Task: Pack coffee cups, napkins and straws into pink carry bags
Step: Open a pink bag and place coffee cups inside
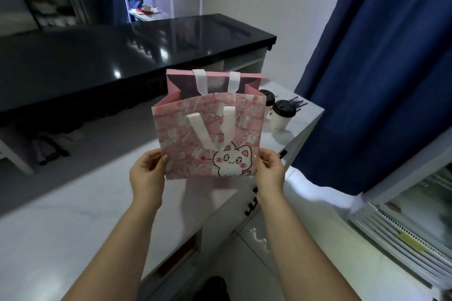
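Here's the pink, boxy paper carry bag (210, 134), upright with its mouth open. Its front is a glossy patchwork print with a white cartoon cat in the lower right corner. It has two flat white ribbon handles: the near one (208, 129) flops down over the front in a V, and the far one (215, 80) hangs over the back panel. The left hand (146, 173) pinches the bag's lower left edge with the thumb on the front, and the right hand (269, 171) pinches the lower right edge the same way, so both grip the bag just above the smooth white marble-look surface (73, 215). At the far right of that surface, behind the bag, stand two white paper coffee cups with black domed lids, one (281, 117) in full view and one (267, 100) half hidden by the bag. Thin black straws (297, 102) lie just beside them, too blurred to count. Beyond sits a polished black counter (97, 56), with a dark blue fabric curtain (379, 68) in folds on the right.
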